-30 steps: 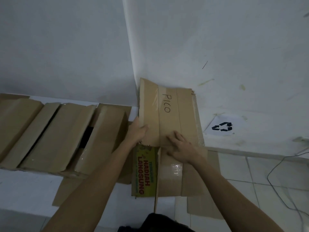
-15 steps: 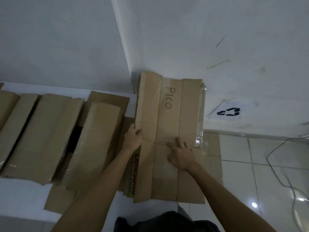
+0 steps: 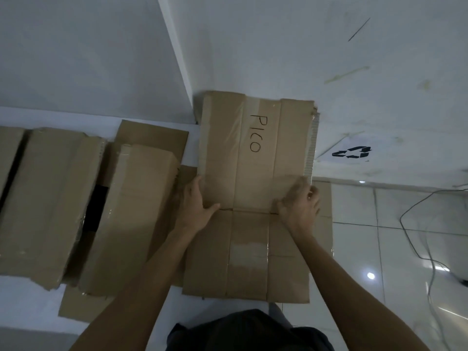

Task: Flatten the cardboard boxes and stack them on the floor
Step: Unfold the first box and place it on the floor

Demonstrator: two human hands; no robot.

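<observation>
A flattened brown cardboard box marked "PICO" lies on the floor in the wall corner, its far half tilted up against the wall. Clear tape runs down its middle. My left hand holds its left edge at the cross crease, thumb on top. My right hand, blurred, grips the right edge at the same crease, fingers curled. Another flat cardboard sheet shows under its right side.
Several long cardboard boxes lie side by side on the left, over flat sheets. A recycling symbol is on the wall to the right. Cables trail over the glossy white tiles at the right.
My right hand slid from the middle of the crease to the box's right edge. The box's near half came down flat, covering the printed box underneath. My left hand stayed on the left edge.
</observation>
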